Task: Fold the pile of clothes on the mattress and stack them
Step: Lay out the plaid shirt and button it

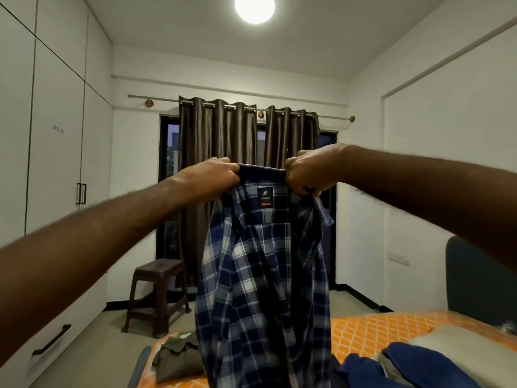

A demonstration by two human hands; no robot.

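— Blue plaid: who's holding it?
— Left hand and right hand are both gripping the shirt collar; it's hanging above the mattress, clothes lying below right.

Single head-worn wide-angle view, close behind both raised forearms, facing level across the mattress corner toward the curtained window.
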